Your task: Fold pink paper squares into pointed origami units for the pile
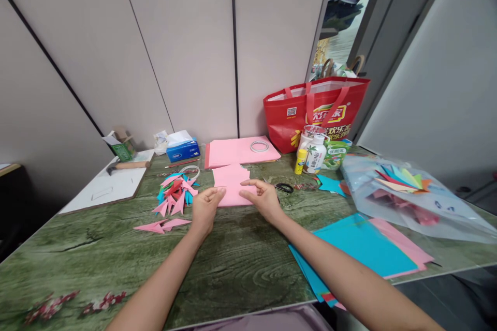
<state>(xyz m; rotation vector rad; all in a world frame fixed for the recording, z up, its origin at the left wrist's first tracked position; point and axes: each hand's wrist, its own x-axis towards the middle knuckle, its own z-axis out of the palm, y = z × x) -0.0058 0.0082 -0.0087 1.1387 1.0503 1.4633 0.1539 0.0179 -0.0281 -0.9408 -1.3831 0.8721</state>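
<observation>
Pink paper point(232, 196), straight edge facing us, crosswise; left hand point(205, 208), right hand point(267, 200) pinching sides! Green wood-patterned tabletop point(233, 264), panelled wall point(194, 51).

Bare forearms point(174, 264) angled inward, left hand point(205, 208) and right hand point(266, 199) apart — thumbs point(221, 193) facing

You can read 欢乐 on the red bag point(280, 125), alongside a QR code point(291, 111). The white bottle point(316, 157) has lettering too blurred for you.

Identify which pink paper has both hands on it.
The centre paper, between left hand and right hand; the pink stack behind and pink sheet at right have no hand on them.
</observation>
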